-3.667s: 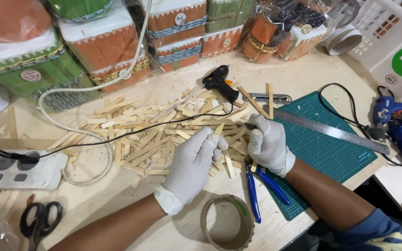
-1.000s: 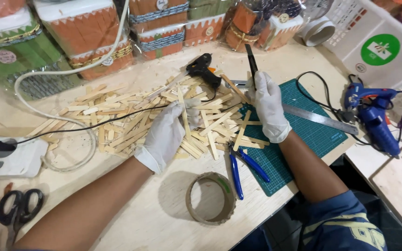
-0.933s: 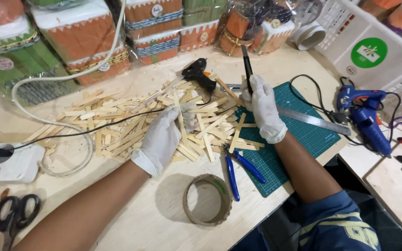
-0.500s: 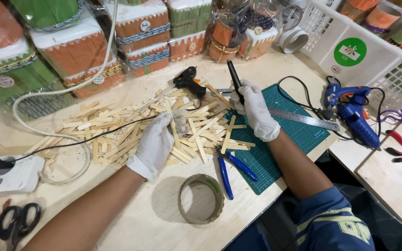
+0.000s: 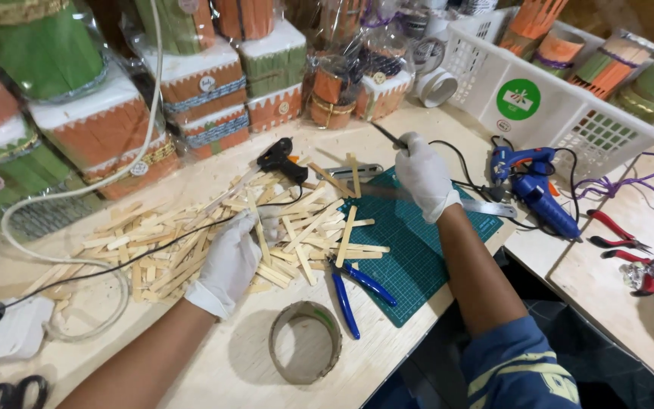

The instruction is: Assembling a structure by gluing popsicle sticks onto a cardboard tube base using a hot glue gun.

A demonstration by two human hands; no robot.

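L hand (image 5: 228, 261), white-gloved, lay palm-down on the pile of flat wooden sticks (image 5: 191, 242) spread over the plywood surface (image 5: 213, 371); fingers curled into the sticks near the pile's middle, but couldn't tell if the grip actually pinched one. R hand (image 5: 424, 176), also gloved, was raised over the far edge of the green cutting mat (image 5: 410, 242), grip closed round a thin dark tool (image 5: 387, 136), prob. a craft knife; its tip pointed up & away toward the wrapped boxes (image 5: 266, 83) at the back.

Key relation: sticks lay to the left of the R hand and lower, w/ the L hand far nearer, already touching them. Most sticks ran long axis left-right, a few angled onto the mat. Tool's long axis ran diagonally, from the fist toward the back left.

Nearby: black glue gun (image 5: 278, 159) at the pile's far edge, steel ruler (image 5: 486, 206) across the mat just beside the R wrist, blue-handled pliers (image 5: 353, 291) at the mat's near-left edge, tape roll (image 5: 306, 352) close to the L forearm, blue glue gun (image 5: 531, 185) well right
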